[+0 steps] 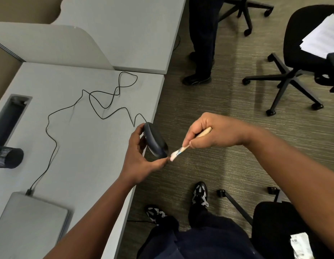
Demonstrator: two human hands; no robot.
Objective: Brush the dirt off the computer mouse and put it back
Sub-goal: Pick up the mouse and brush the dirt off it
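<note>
Brushing step, mid-task by my read. My left hand (142,156) grips the dark wired computer mouse (155,140), fingers curled round it, tilted on edge just off the desk's (84,139) right edge, centre of frame. My right hand (209,133) pinches a small wooden-handled brush (188,143); its pale bristle end sits at the mouse's lower end, touching or just beside it, can't tell which. The mouse cable (50,131) trails across the desk to a closed laptop (30,219), lower left. Dirt itself too small to see. Next, I judge: short strokes along the mouse, firm left grip, then set it back flat on the desk without snagging the cable.
</note>
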